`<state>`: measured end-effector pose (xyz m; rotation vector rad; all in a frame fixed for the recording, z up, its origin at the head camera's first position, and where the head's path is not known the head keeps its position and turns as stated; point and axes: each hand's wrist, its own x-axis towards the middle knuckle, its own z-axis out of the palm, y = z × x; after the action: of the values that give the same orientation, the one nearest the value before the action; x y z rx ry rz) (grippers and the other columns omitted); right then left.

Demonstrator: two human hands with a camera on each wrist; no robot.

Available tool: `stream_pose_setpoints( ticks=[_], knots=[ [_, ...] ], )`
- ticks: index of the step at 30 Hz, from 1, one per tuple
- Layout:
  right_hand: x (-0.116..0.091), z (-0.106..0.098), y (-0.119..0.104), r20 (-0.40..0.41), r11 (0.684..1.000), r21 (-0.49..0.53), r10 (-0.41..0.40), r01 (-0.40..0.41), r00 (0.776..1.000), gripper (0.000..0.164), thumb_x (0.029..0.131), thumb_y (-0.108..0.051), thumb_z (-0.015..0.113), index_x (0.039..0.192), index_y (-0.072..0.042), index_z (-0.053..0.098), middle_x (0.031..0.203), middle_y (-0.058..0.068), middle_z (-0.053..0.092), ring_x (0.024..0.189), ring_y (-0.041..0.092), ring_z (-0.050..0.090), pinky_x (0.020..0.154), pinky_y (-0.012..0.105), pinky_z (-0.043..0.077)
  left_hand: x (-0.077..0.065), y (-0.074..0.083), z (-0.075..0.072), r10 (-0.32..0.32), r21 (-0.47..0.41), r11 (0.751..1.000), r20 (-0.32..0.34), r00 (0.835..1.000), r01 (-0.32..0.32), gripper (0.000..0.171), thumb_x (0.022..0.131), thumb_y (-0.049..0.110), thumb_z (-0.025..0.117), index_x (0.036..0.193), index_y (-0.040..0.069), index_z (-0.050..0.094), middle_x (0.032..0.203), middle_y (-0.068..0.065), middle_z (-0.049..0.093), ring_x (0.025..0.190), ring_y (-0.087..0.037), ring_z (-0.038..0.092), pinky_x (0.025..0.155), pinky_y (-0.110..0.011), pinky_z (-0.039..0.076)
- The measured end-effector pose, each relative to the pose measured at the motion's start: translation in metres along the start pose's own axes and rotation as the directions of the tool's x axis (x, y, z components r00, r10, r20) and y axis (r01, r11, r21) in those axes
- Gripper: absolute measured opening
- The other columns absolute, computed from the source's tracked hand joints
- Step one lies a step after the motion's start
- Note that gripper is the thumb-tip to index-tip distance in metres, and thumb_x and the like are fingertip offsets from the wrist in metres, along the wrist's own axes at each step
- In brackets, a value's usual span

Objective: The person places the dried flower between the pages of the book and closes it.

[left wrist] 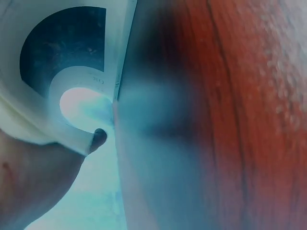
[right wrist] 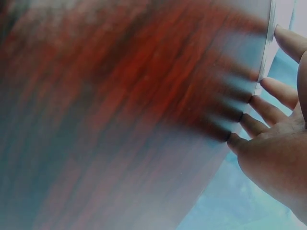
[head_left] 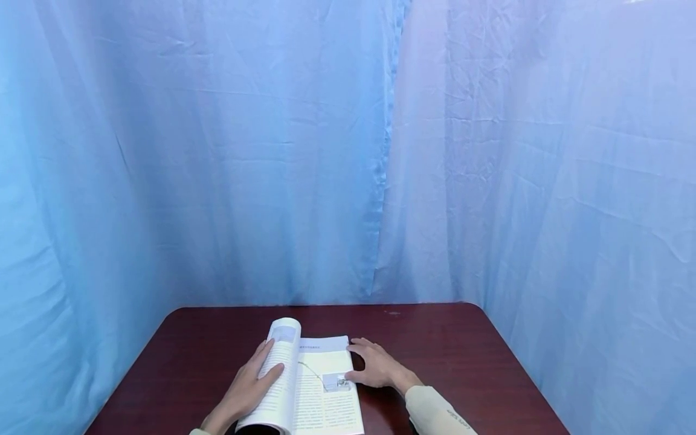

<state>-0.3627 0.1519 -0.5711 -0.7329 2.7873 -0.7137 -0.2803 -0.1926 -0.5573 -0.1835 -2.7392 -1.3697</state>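
An open book [head_left: 326, 417] with printed text and a small picture lies at the front of the table. Its left-hand pages [head_left: 283, 393] arch up in a thick roll. Against the outside of this roll rests my left hand [head_left: 244, 386], thumb and fingers spread. In the left wrist view, the curled pages [left wrist: 72, 74] show end-on, with a dark fingertip [left wrist: 99, 138] by their edge. My right hand [head_left: 377, 365] is at the book's right edge, thumb and fingertips touching there. The right wrist view shows this hand's fingers [right wrist: 268, 112] apart, tips down at the tabletop.
The dark red-brown wooden table [head_left: 446, 350] has rounded far corners and reaches beyond the book on both sides. Light blue curtains [head_left: 272, 151] hang behind the table and along its left and right.
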Motion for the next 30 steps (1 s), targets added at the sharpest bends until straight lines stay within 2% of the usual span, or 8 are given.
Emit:
stream_pose_setpoints(
  ticks=[7,13,16,17,20,22,26,30],
  knots=[
    [-0.002,0.002,0.002,-0.017,1.0,-0.017,0.015,-0.015,1.0,0.072,0.102,-0.047,0.082,0.159,-0.009,0.062,0.177,0.018,0.049,0.168,0.046,0.041,0.134,0.071,0.036,-0.003,0.005,-0.003,0.052,0.025,0.998,-0.009,0.999,-0.052,0.072,0.116,0.033,0.064,0.173,-0.002,0.038,0.186,-0.027,0.022,0.172,-0.051,0.028,0.136,-0.073,0.03],
    [-0.005,0.0,-0.001,-0.009,0.999,-0.038,0.006,-0.006,1.0,0.07,0.103,-0.046,0.081,0.159,-0.008,0.062,0.176,0.019,0.049,0.165,0.045,0.045,0.133,0.069,0.039,-0.006,0.011,-0.002,0.104,0.032,0.994,-0.029,0.994,-0.103,0.065,0.117,0.023,0.059,0.171,-0.007,0.037,0.186,-0.024,0.026,0.172,-0.046,0.028,0.136,-0.064,0.023],
    [-0.007,-0.001,-0.004,-0.008,1.0,-0.026,0.011,-0.012,1.0,0.07,0.104,-0.044,0.079,0.161,-0.008,0.06,0.177,0.019,0.048,0.164,0.044,0.047,0.131,0.068,0.042,-0.008,0.015,0.0,0.137,0.032,0.99,-0.037,0.99,-0.136,0.063,0.117,0.019,0.058,0.17,-0.009,0.039,0.185,-0.024,0.03,0.172,-0.046,0.029,0.135,-0.061,0.023],
    [-0.007,0.0,-0.005,-0.013,1.0,-0.02,0.012,-0.012,1.0,0.07,0.105,-0.042,0.079,0.162,-0.008,0.059,0.177,0.019,0.047,0.164,0.044,0.048,0.131,0.067,0.043,-0.008,0.016,0.001,0.147,0.028,0.989,-0.038,0.988,-0.146,0.062,0.117,0.018,0.058,0.169,-0.009,0.04,0.184,-0.024,0.031,0.171,-0.046,0.029,0.136,-0.056,0.024],
    [-0.009,0.001,-0.011,-0.044,1.0,0.001,-0.017,0.017,0.999,0.067,0.107,-0.039,0.076,0.163,-0.007,0.057,0.178,0.019,0.047,0.164,0.042,0.047,0.131,0.065,0.044,-0.009,0.021,0.003,0.166,0.027,0.986,-0.031,0.986,-0.165,0.061,0.116,0.016,0.058,0.169,-0.01,0.04,0.184,-0.025,0.031,0.171,-0.045,0.029,0.136,-0.051,0.024],
    [-0.009,0.003,-0.017,-0.062,0.999,0.017,-0.046,0.047,0.997,0.065,0.109,-0.039,0.074,0.164,-0.007,0.056,0.178,0.018,0.047,0.165,0.041,0.047,0.131,0.064,0.044,-0.009,0.025,0.004,0.171,0.023,0.985,-0.021,0.985,-0.171,0.062,0.116,0.015,0.058,0.169,-0.01,0.04,0.184,-0.025,0.03,0.172,-0.046,0.028,0.137,-0.052,0.023],
    [-0.008,0.004,-0.032,-0.093,0.992,0.047,-0.112,0.116,0.989,0.065,0.111,-0.043,0.071,0.165,-0.01,0.056,0.176,0.014,0.051,0.165,0.039,0.048,0.132,0.061,0.045,-0.007,0.032,0.006,0.175,0.007,0.985,0.0,0.985,-0.175,0.062,0.114,0.013,0.058,0.168,-0.011,0.041,0.184,-0.026,0.029,0.171,-0.049,0.028,0.135,-0.065,0.023],
    [-0.008,0.006,-0.048,-0.112,0.978,0.104,-0.171,0.183,0.979,0.067,0.112,-0.047,0.07,0.166,-0.012,0.054,0.174,0.012,0.055,0.163,0.038,0.052,0.133,0.059,0.046,-0.007,0.037,0.011,0.162,-0.02,0.987,0.032,0.986,-0.161,0.06,0.113,0.011,0.058,0.167,-0.01,0.043,0.185,-0.025,0.029,0.172,-0.047,0.028,0.137,-0.066,0.023]
  ],
)
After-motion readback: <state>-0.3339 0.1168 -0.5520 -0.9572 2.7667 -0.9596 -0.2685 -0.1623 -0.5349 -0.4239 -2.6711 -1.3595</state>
